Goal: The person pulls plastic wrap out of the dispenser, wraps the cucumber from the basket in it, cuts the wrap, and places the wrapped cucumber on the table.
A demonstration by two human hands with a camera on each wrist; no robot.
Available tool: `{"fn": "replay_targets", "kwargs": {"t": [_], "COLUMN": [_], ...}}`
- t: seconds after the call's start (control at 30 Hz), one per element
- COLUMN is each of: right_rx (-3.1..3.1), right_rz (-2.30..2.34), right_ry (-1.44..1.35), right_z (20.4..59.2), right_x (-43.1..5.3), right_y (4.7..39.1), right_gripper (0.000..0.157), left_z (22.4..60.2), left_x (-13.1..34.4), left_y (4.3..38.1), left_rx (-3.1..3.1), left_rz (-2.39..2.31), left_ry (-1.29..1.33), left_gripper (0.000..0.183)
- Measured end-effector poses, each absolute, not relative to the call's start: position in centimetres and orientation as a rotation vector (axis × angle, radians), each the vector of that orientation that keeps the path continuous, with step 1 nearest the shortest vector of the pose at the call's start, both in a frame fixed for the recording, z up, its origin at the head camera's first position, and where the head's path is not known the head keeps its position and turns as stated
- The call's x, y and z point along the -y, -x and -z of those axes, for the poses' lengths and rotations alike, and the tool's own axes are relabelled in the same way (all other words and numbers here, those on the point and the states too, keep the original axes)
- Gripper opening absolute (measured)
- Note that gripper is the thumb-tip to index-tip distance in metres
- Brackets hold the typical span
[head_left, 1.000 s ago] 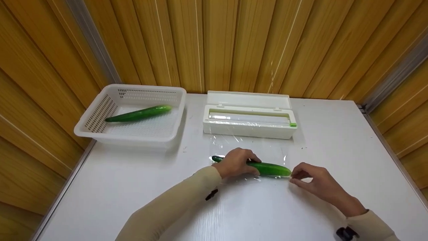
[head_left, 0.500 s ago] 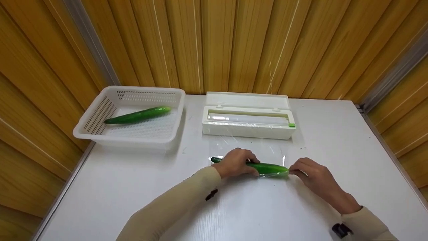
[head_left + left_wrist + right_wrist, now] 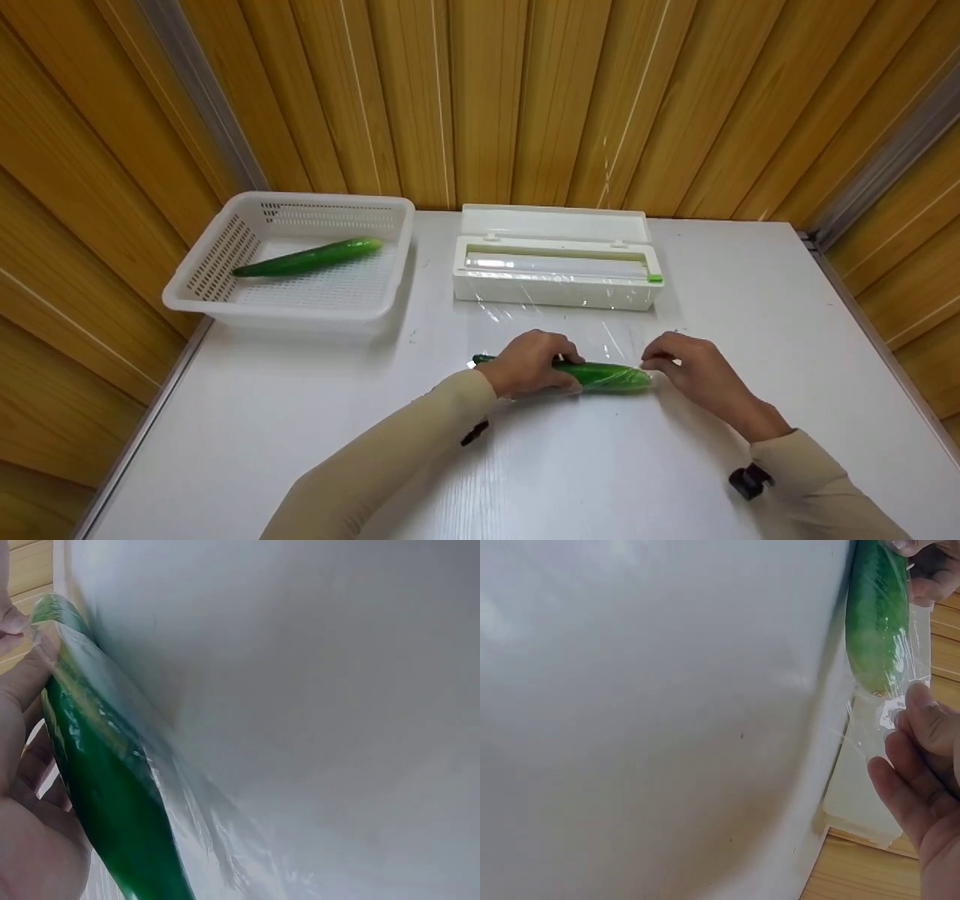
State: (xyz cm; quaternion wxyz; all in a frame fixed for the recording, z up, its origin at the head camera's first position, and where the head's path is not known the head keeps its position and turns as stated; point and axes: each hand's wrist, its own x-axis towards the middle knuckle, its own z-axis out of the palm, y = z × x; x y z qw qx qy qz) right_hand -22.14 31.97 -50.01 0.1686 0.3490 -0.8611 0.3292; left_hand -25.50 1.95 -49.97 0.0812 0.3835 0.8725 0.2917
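Observation:
A green cucumber point(image 3: 606, 376) lies crosswise on the white table, partly covered by clear plastic wrap point(image 3: 199, 799). My left hand point(image 3: 531, 364) grips it around the middle, thumb on the near side and fingers over the far side, hiding that stretch. At the cucumber's pale right end, my right hand point(image 3: 694, 369) pinches an edge of the wrap between thumb and index finger. In the right wrist view, the film stretches from the cucumber's tip to those fingertips point(image 3: 921, 696). Behind the hands, the wrap runs up to a white dispenser box point(image 3: 555, 294) with its lid raised.
At the back left stands a white perforated basket point(image 3: 289, 309) with another cucumber point(image 3: 309, 258) inside. A green slider point(image 3: 655, 278) sits at the dispenser's right end. Wood-patterned panels point(image 3: 487, 105) wall the table point(image 3: 570, 472) at the back and sides.
My right hand has moved up and slightly left, away from the table's front, drawing the wrap's near edge over the cucumber's right end. My left hand stays in place on the cucumber.

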Motion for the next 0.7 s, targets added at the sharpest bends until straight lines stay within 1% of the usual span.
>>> {"fn": "replay_targets", "kwargs": {"t": [0.23,0.47,0.7], "right_rx": [2.544,2.676,2.801], "right_rz": [-0.970,-1.003,-1.106], "right_ry": [-0.938,-0.831,-0.594], "right_z": [50.6,50.5,51.5], "right_x": [-32.4,-32.5,-31.8], "right_y": [22.5,22.2,21.5], "right_gripper": [0.026,0.024,0.011], "left_z": [50.1,49.9,49.9], "left_x": [-2.2,-2.1,-2.0], "left_y": [25.6,25.4,25.3], "left_rx": [-2.611,-2.626,-2.635], "left_rz": [-0.862,-0.851,-0.862], "left_ry": [-1.140,-1.142,-1.135], "left_gripper": [0.035,0.037,0.036]}}
